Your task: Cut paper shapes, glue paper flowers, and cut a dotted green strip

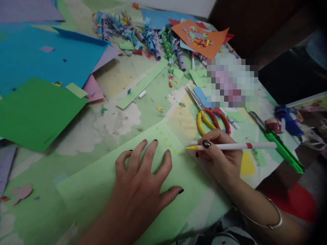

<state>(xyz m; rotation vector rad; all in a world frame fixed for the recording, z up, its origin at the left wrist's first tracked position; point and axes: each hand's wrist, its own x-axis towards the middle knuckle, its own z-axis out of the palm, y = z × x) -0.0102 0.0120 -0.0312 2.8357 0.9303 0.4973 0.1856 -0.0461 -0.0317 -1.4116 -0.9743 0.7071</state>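
My left hand (143, 180) lies flat with fingers spread on a light green paper sheet (97, 190) near the table's front edge. Small yellow dots (167, 141) mark the sheet just beyond my fingertips. My right hand (219, 153) is closed on a white pen with a yellow tip (230, 146), held almost level. Its tip points left and sits just right of the dots, at the sheet's right edge.
Red and yellow handled scissors (209, 115) lie behind my right hand. A green utility knife (281, 146) lies at the right. Rolled paper curls (143, 34), an orange sheet (201, 37), blue paper (38, 58) and dark green paper (35, 112) cover the far and left table.
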